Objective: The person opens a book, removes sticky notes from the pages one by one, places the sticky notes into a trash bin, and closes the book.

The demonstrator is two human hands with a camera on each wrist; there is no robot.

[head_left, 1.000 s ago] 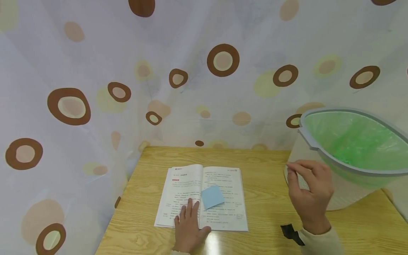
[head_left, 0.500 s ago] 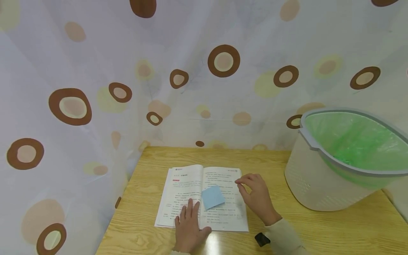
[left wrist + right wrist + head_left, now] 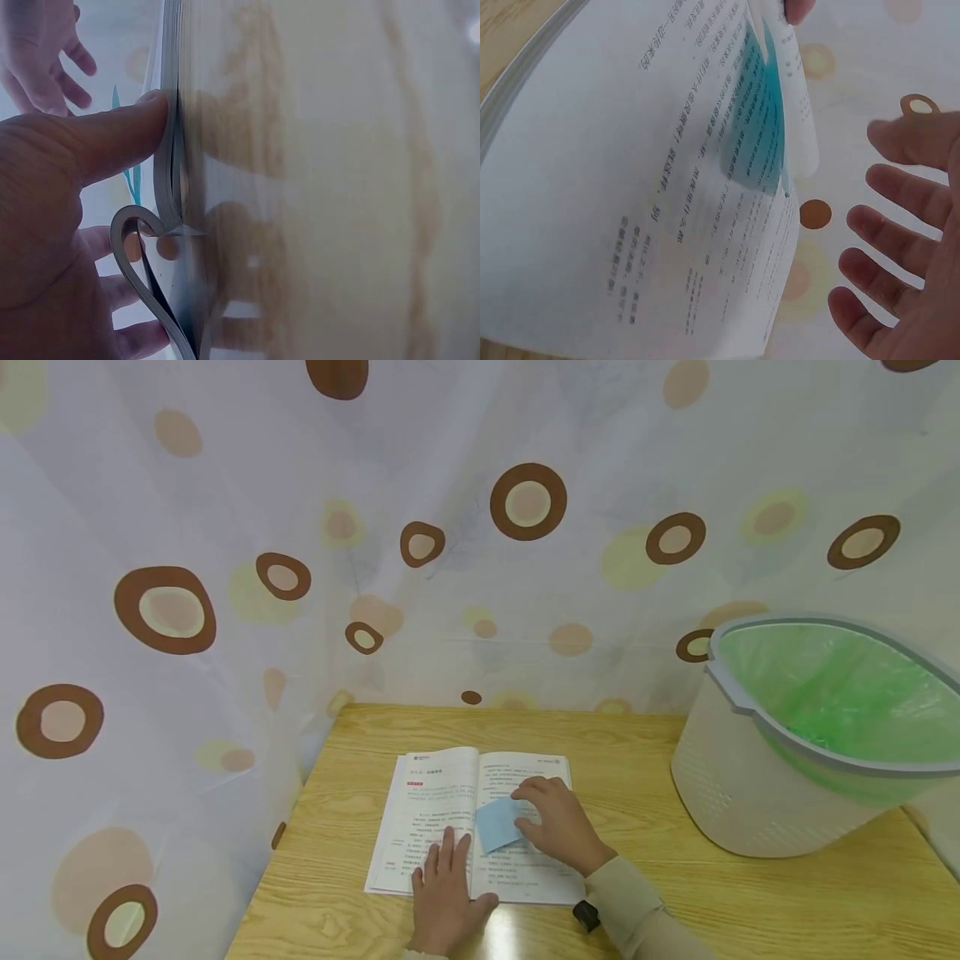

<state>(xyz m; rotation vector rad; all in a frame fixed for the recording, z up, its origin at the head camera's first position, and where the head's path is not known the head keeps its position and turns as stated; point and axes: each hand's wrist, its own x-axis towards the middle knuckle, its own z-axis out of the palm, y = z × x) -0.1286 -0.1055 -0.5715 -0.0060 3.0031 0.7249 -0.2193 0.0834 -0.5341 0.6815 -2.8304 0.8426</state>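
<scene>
An open book (image 3: 517, 885) lies on the wooden table, a square blue sticky note (image 3: 495, 827) on its right page by the fold. My left hand (image 3: 444, 893) rests spread on the lower left page; in the left wrist view its thumb (image 3: 124, 139) presses by the book's lower edge. Over the right page hovers my right hand (image 3: 558, 822), thumb and fingers parted at the note's right edge. The right wrist view shows those fingers (image 3: 889, 236) loosely bent, holding nothing, beside the note (image 3: 757, 127), through which printed text shows.
A pale basket (image 3: 738, 785) with a grey rim and green bag liner stands at the right of the wooden table (image 3: 622, 760). A patterned curtain (image 3: 562, 585) hangs behind and along the left side. A black strap piece (image 3: 587, 916) hangs by my right sleeve.
My right hand has come left from in front of the basket to the sticky note, and its pinched fingertips have parted. The left hand stays put on the book.
</scene>
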